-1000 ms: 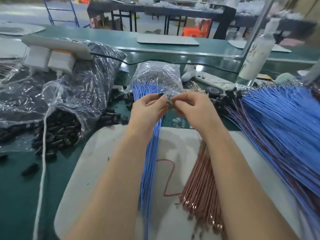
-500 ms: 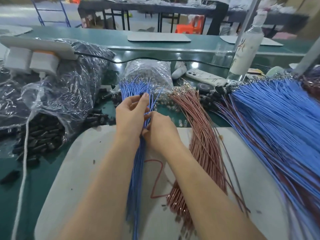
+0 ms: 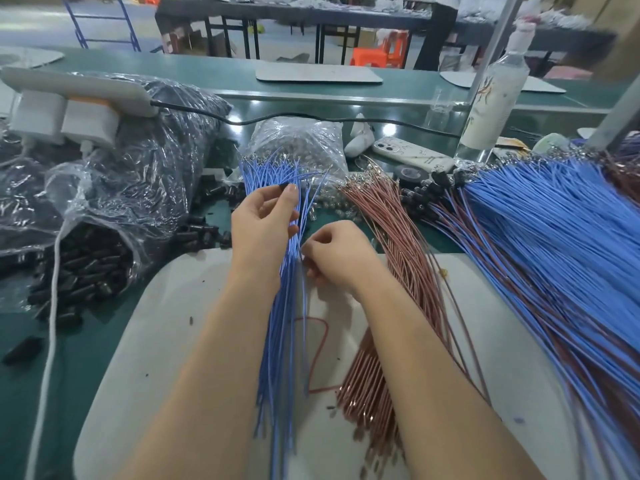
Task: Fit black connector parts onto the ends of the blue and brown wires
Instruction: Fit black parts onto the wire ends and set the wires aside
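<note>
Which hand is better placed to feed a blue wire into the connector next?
Right, probably. The right hand pinches a blue wire at the bundle's edge and can steer it. The left hand is occupied, holding the connector at its fingertips just above.

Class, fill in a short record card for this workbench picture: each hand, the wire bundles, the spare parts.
Left hand: pinches black connector part
Right hand: pinches one blue wire
Blue bundle: on white mat, between the forearms
Brown bundle: right of right hand
Spare connectors: heaped in plastic bag, left
</note>
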Demonstrator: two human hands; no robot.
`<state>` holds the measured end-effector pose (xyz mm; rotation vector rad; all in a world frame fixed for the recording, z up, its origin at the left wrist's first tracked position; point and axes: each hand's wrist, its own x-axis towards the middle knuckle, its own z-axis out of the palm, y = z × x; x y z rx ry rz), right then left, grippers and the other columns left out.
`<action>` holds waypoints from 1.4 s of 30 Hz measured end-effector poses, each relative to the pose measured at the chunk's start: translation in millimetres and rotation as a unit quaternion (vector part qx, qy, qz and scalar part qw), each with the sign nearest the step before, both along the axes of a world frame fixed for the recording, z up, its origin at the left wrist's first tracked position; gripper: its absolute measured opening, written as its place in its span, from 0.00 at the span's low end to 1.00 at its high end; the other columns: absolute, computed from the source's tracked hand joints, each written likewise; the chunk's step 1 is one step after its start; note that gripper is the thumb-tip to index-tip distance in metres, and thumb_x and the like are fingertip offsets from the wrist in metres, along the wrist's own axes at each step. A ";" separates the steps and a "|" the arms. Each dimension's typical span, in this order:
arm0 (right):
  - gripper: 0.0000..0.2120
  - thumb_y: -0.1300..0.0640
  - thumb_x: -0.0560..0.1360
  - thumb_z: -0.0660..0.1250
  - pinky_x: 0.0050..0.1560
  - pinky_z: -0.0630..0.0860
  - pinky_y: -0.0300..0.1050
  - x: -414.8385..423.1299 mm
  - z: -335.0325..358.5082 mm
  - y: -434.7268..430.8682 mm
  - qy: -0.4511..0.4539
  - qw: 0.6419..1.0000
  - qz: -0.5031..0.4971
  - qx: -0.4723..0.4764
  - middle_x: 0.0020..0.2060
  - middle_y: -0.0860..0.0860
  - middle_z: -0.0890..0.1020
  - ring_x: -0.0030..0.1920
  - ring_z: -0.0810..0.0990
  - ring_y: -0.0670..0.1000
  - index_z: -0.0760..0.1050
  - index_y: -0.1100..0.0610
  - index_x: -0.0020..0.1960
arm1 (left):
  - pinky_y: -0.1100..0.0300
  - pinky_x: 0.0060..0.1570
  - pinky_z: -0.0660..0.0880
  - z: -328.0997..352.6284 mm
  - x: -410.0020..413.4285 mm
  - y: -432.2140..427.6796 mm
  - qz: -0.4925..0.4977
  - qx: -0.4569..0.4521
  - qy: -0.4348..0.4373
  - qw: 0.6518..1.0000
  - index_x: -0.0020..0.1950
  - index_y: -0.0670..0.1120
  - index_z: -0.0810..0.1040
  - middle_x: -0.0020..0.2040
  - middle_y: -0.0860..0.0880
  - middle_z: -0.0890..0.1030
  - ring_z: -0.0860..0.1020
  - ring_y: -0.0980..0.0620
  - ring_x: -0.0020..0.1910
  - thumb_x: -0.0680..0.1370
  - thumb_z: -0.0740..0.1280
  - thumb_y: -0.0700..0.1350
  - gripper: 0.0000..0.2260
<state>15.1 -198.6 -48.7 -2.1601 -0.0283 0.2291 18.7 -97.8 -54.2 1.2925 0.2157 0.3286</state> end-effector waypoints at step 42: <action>0.05 0.59 0.82 0.57 0.31 0.75 0.36 10.3 15.4 -53.8 -0.163 0.837 -0.270 0.448 0.34 0.51 0.83 0.29 0.79 0.46 0.70 0.54 0.48 | 0.60 0.53 0.76 4.7 -4.3 -7.2 -0.170 0.039 0.032 0.984 0.47 0.48 0.76 0.47 0.52 0.82 0.81 0.58 0.46 0.79 0.65 0.45 0.02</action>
